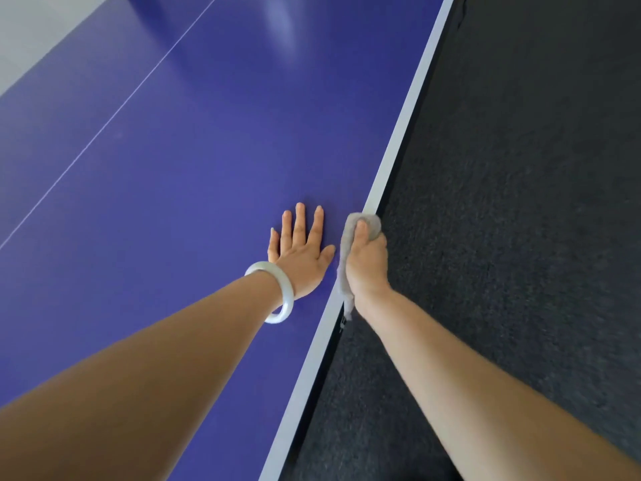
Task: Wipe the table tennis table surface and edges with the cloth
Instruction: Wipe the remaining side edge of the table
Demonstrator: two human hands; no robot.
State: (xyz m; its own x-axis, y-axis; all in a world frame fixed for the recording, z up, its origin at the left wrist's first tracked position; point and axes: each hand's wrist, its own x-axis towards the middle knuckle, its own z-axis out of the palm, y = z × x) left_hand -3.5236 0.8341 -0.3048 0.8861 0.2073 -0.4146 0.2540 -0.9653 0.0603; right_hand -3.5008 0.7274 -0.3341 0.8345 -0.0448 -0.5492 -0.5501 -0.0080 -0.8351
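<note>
A pale grey floor [34,29] shows off at ten o'clock, beyond the far side of the blue table tennis table [173,203]. The table's thin white centre line [119,108] runs from eight o'clock up toward twelve. My left hand [300,253] lies palm down on the blue surface near the middle of my view. Its fingers are straight and spread, pointing to twelve o'clock, and its thumb is angled out toward two. It holds nothing. A smooth white bangle [287,289] sits on that wrist, at seven o'clock from the hand. Just beside the thumb, at three o'clock from my left hand, the grey cloth [373,222] is bunched over the table's white edge stripe [399,133], which runs from seven o'clock up to one. My right hand [366,262] grips the cloth from above. My thumb presses on top of the wad, and my fingers curl down over the table's side, where I cannot see them. A loose tail of cloth hangs along the rim toward six o'clock, beside my wrist. Dark speckled carpet [520,203] fills everything from one to five o'clock.
</note>
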